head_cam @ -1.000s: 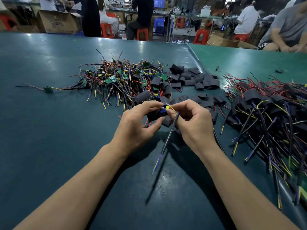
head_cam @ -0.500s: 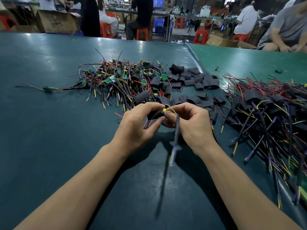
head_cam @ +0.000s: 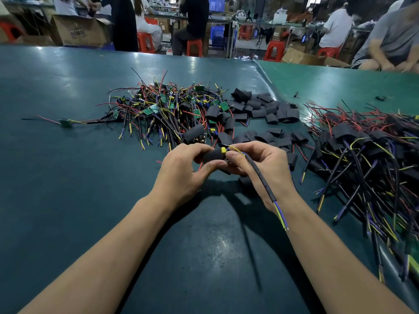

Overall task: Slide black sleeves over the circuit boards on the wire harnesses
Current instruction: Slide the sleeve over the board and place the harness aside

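Above the green table my left hand (head_cam: 181,173) pinches a black sleeve (head_cam: 213,155) between thumb and fingers. My right hand (head_cam: 265,168) pinches the wire harness at the sleeve's right end, where a yellow part (head_cam: 223,150) sticks out. The harness's black cable (head_cam: 260,177) runs down over my right wrist and ends in yellow and blue wires. The circuit board inside the sleeve is hidden. A pile of bare harnesses with green boards (head_cam: 163,109) lies behind my hands, loose black sleeves (head_cam: 263,109) lie beside it.
A heap of sleeved harnesses (head_cam: 367,159) covers the table at the right, reaching its front edge. One harness (head_cam: 65,122) lies alone at the far left. People sit at benches beyond the table, with red stools and cardboard boxes.
The hanging cable has swung from under my left hand to the right, over my right wrist. The sleeve now covers more of the board, leaving only the yellow part showing.
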Action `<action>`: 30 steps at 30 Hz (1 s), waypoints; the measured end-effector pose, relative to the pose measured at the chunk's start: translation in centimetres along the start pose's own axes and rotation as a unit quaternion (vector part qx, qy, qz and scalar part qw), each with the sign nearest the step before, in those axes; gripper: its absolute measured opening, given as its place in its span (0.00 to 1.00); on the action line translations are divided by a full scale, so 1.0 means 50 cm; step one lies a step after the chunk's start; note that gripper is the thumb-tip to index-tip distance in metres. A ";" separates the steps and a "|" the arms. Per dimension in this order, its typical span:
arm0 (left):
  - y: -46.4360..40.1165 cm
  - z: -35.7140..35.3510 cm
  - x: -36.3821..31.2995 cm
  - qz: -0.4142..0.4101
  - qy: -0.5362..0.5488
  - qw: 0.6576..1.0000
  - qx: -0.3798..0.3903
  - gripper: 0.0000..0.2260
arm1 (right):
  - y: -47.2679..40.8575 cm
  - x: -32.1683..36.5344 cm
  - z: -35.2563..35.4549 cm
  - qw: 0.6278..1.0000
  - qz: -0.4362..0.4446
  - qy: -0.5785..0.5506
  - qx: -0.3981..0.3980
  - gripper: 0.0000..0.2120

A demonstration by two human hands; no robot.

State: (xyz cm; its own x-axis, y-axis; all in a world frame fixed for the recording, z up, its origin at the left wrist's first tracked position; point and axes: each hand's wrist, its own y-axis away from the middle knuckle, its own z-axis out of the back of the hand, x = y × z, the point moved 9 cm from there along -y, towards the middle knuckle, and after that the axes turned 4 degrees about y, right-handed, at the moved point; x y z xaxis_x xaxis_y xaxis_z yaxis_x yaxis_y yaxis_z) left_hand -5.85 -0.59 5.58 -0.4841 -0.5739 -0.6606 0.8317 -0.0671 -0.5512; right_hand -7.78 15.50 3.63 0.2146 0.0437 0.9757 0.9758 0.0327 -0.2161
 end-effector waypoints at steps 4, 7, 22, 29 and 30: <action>0.001 0.010 -0.013 -0.033 -0.022 0.999 -0.030 0.17 | 0.000 -0.012 -0.002 0.999 -0.027 -0.017 -0.005 0.03; 0.001 0.002 -0.019 -0.042 -0.028 0.999 -0.017 0.18 | 0.001 -0.022 -0.005 0.997 -0.050 -0.057 -0.008 0.03; -0.004 -0.021 -0.003 -0.030 -0.148 0.988 0.027 0.17 | 0.015 -0.001 -0.043 0.999 0.026 0.022 0.042 0.05; -0.002 -0.004 -0.026 -0.047 -0.145 0.988 -0.008 0.13 | 0.024 0.011 -0.062 0.995 0.054 0.053 0.071 0.06; -0.002 -0.005 -0.024 -0.045 -0.144 0.988 -0.009 0.13 | 0.024 0.007 -0.065 0.995 0.043 0.042 0.080 0.07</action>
State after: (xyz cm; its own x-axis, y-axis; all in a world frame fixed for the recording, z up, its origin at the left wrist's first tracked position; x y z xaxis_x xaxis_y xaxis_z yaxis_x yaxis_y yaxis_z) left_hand -5.40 0.28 6.30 -0.4558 -0.7753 -0.4371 0.7825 -0.1150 -0.6120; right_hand -6.41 12.32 3.81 0.3059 -0.0310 0.9515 0.9363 0.1909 -0.2948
